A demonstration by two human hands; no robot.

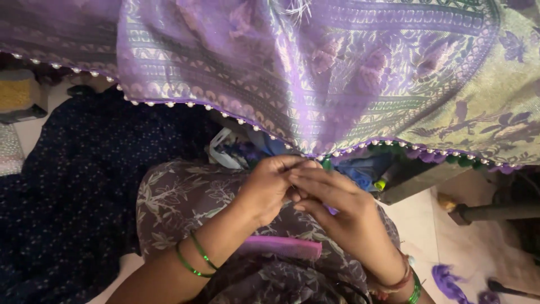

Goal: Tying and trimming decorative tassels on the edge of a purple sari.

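Two hands, left hand (pixel 269 188) and right hand (pixel 337 205), grips pinching purple saree edge (pixel 315 152), pink comb (pixel 281 246) on lap

**Bags and Packs Near the Cloth**

A white plastic bag (pixel 220 151) sits crumpled just under the beaded edge of the cloth, in the middle of the picture. Right beside it lies a blue bag (pixel 360 169), soft and scrunched up (it is partly hidden, so its shape is hard to tell). No labels, signs or screens can be seen anywhere here.
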